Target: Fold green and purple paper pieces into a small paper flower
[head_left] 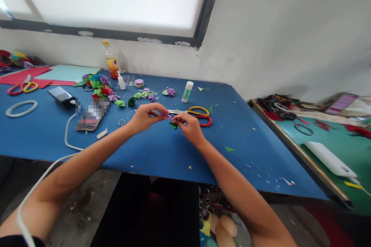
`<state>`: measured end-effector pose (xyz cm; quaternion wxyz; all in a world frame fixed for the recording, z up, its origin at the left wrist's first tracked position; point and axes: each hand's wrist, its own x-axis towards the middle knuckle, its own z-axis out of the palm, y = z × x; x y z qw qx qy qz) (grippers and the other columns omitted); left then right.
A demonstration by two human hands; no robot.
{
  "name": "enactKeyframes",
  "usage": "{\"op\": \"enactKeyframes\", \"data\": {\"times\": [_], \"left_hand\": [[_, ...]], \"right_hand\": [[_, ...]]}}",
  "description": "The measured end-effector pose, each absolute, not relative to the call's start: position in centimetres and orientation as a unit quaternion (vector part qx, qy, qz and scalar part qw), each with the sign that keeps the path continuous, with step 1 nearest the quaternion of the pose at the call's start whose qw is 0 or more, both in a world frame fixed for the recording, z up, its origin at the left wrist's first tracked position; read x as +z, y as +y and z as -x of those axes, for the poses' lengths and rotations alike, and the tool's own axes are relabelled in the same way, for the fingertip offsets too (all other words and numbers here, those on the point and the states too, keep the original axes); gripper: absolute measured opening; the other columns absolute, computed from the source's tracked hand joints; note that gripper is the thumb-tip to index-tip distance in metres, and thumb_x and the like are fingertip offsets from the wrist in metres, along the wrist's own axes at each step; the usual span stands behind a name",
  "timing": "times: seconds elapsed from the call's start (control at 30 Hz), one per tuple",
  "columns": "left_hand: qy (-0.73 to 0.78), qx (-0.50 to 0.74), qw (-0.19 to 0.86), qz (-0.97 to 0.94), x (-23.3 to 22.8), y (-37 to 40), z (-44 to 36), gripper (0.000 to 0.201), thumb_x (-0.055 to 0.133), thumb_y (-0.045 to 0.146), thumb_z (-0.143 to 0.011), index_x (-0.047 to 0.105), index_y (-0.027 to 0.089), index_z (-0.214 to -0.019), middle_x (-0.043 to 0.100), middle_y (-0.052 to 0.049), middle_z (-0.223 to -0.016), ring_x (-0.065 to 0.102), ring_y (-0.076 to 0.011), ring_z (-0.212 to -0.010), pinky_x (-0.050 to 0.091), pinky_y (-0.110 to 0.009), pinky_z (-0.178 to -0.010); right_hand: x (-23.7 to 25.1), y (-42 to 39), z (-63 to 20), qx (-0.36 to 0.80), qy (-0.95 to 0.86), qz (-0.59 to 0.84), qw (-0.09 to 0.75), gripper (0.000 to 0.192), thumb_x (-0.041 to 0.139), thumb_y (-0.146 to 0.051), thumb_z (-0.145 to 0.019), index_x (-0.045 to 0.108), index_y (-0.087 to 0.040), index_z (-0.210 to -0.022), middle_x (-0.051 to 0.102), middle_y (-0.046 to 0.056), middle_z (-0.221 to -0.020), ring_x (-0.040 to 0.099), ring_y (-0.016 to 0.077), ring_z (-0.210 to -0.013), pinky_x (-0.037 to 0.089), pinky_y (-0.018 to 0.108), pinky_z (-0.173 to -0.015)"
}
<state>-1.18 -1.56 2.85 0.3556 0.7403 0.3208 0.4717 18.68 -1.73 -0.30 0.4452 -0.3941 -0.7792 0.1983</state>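
Over the blue table, my left hand (149, 116) pinches a small piece of purple paper (167, 115) between thumb and fingertips. Close beside it, my right hand (188, 125) is closed on a folded piece of dark green paper (173, 125). The two pieces are almost together; whether they touch I cannot tell. Just behind my right hand lie scissors (199, 113) with one yellow and one red handle, blades pointing left. A glue stick (188, 91) stands upright farther back. Folded green and purple paper pieces (145, 94) lie beyond my left hand.
On the left are a phone (94, 113), a black device (60, 94) with a white cable (67, 135), a tape ring (21, 108) and other scissors (23, 86). A juice bottle (111, 61) and small glue bottle (121, 80) stand behind. A second table (333, 138) adjoins right.
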Motion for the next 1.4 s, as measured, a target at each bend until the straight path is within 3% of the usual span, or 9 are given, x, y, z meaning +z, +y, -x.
{"op": "enactKeyframes", "data": {"times": [0.23, 0.4, 0.53, 0.6, 0.7, 0.9, 1.1, 1.4], "left_hand": [[0.323, 0.452, 0.447, -0.701, 0.4, -2.1, 0.8, 0.03, 0.07, 0.03, -0.069, 0.063, 0.013, -0.092, 0.071, -0.008, -0.082, 0.066, -0.0168, -0.078, 0.051, -0.024, -0.061], [0.303, 0.44, 0.503, -0.679, -0.4, -2.1, 0.7, 0.028, 0.067, 0.029, -0.074, 0.061, 0.011, -0.095, 0.07, -0.009, -0.087, 0.066, -0.0166, -0.081, 0.053, -0.029, -0.074], [0.305, 0.456, 0.531, -0.646, -0.9, -2.2, 0.5, 0.045, 0.072, 0.019, -0.067, 0.054, 0.013, -0.107, 0.066, -0.003, -0.082, 0.065, -0.0122, -0.071, 0.052, -0.026, -0.072], [0.3, 0.458, 0.555, -0.626, -1.0, -2.0, 0.5, 0.049, 0.074, 0.017, -0.064, 0.052, 0.012, -0.108, 0.066, -0.001, -0.077, 0.065, -0.0124, -0.07, 0.052, -0.027, -0.072], [0.288, 0.45, 0.583, -0.612, -0.9, -1.9, 0.6, 0.039, 0.073, 0.019, -0.065, 0.055, 0.011, -0.099, 0.067, -0.002, -0.074, 0.066, -0.0145, -0.073, 0.052, -0.03, -0.075], [0.267, 0.356, 0.477, -0.757, 0.4, -2.6, 1.3, 0.009, 0.064, 0.021, -0.075, 0.066, 0.012, -0.078, 0.068, -0.005, -0.079, 0.062, -0.0137, -0.073, 0.048, -0.025, -0.07], [0.289, 0.387, 0.398, -0.78, 0.5, -3.1, 1.1, 0.01, 0.061, 0.02, -0.078, 0.066, 0.013, -0.083, 0.067, -0.004, -0.078, 0.06, -0.0112, -0.07, 0.045, -0.021, -0.063], [0.362, 0.453, 0.386, -0.718, -0.6, -2.6, 0.7, 0.011, 0.067, 0.021, -0.071, 0.063, 0.015, -0.079, 0.068, 0.0, -0.071, 0.061, -0.0103, -0.064, 0.046, -0.02, -0.061]], "right_hand": [[0.1, -2.3, -18.2, 0.233, -0.769, 0.388, 0.451, 0.008, 0.057, -0.019, -0.079, 0.065, -0.019, -0.077, 0.065, 0.003, -0.075, 0.058, 0.0137, -0.067, 0.046, 0.025, -0.062], [-0.1, -2.6, -17.7, 0.254, -0.748, 0.411, 0.454, 0.009, 0.059, -0.024, -0.077, 0.066, -0.018, -0.079, 0.067, 0.004, -0.077, 0.06, 0.0146, -0.069, 0.047, 0.026, -0.063], [-0.3, -2.8, -17.3, 0.298, -0.728, 0.428, 0.446, 0.01, 0.059, -0.021, -0.075, 0.067, -0.018, -0.079, 0.068, 0.003, -0.077, 0.06, 0.0139, -0.067, 0.047, 0.026, -0.063], [-0.4, -2.8, -17.2, 0.332, -0.71, 0.433, 0.445, 0.011, 0.061, -0.024, -0.074, 0.068, -0.017, -0.079, 0.068, 0.003, -0.076, 0.06, 0.0137, -0.065, 0.048, 0.026, -0.062], [-0.4, -2.8, -17.2, 0.37, -0.681, 0.439, 0.453, 0.016, 0.065, -0.031, -0.072, 0.067, -0.017, -0.077, 0.067, 0.003, -0.072, 0.06, 0.0136, -0.062, 0.048, 0.025, -0.06], [-0.2, -3.0, -17.0, 0.344, -0.683, 0.444, 0.466, 0.018, 0.068, -0.035, -0.07, 0.068, -0.018, -0.075, 0.067, 0.003, -0.072, 0.06, 0.0137, -0.063, 0.048, 0.026, -0.061], [-0.2, -3.3, -16.8, 0.383, -0.671, 0.436, 0.461, 0.021, 0.067, -0.037, -0.071, 0.067, -0.017, -0.078, 0.066, 0.003, -0.071, 0.06, 0.0132, -0.062, 0.048, 0.025, -0.061], [-0.3, -3.1, -16.6, 0.462, -0.622, 0.433, 0.46, 0.024, 0.072, -0.037, -0.066, 0.067, -0.016, -0.076, 0.062, -0.001, -0.059, 0.054, 0.0091, -0.051, 0.046, 0.023, -0.055]]}}
